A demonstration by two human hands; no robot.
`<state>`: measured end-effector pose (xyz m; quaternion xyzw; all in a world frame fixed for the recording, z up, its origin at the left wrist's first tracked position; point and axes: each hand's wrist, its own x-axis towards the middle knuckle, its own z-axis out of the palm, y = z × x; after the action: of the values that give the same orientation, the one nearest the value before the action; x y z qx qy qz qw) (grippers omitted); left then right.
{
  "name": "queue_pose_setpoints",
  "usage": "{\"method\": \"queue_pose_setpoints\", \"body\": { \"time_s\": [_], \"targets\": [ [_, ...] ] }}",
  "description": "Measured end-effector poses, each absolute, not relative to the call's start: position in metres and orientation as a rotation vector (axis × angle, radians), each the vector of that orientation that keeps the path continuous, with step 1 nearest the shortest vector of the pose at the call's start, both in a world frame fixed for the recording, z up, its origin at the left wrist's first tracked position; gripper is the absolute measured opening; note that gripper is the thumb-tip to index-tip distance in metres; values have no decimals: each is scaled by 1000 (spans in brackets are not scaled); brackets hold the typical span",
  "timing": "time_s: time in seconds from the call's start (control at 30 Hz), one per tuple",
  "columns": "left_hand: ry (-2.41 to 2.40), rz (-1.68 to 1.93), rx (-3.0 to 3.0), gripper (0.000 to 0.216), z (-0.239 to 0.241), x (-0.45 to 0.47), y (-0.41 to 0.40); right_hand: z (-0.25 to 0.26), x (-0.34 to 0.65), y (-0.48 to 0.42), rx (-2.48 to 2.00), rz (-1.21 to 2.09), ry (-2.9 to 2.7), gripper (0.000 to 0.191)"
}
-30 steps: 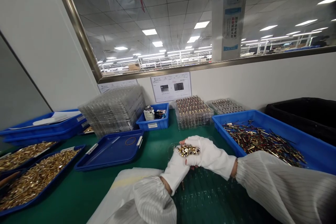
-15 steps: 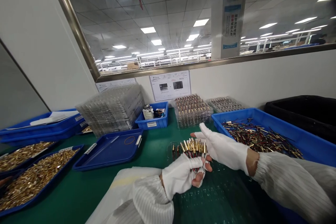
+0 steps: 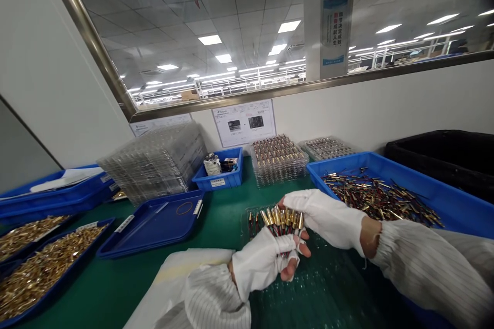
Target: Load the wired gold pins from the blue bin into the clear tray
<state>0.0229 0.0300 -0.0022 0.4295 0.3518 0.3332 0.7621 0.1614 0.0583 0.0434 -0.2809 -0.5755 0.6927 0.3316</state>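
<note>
My left hand [image 3: 266, 259], in a white fingerless glove, is closed around a bundle of gold-tipped wired pins [image 3: 280, 218]. Their metal ends point up and their red and dark wires run down into the palm. From the right, my gloved right hand [image 3: 322, 216] meets the top of this bundle, thumb and fingertips pinched at the gold ends; the grip is partly hidden. Beneath both hands lies a clear plastic tray [image 3: 309, 288]. A few wired pins [image 3: 252, 221] stand in its far left corner.
At the right, a blue bin [image 3: 466, 216] holds loose wired pins. Filled clear trays [image 3: 278, 164] are stacked behind my hands. Left are a tall stack of clear trays [image 3: 154, 164], a flat blue tray [image 3: 154, 226] and trays of gold parts [image 3: 46, 272]. A black bin [image 3: 443, 159] stands far right.
My right thumb has come down from its raised position, and the right fingers have closed at the top of the bundle. My left hand keeps its hold. The view has shifted slightly.
</note>
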Motion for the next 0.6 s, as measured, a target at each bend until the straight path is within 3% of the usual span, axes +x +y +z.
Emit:
{"method": "queue_pose_setpoints", "body": {
  "time_s": [0.23,0.6],
  "targets": [
    [741,857,933,19,-6,22,34,45,163,65,-865,1836,-1353,17],
    [741,853,931,21,-4,23,33,40,160,66,-814,1810,-1427,36]
  ]
}}
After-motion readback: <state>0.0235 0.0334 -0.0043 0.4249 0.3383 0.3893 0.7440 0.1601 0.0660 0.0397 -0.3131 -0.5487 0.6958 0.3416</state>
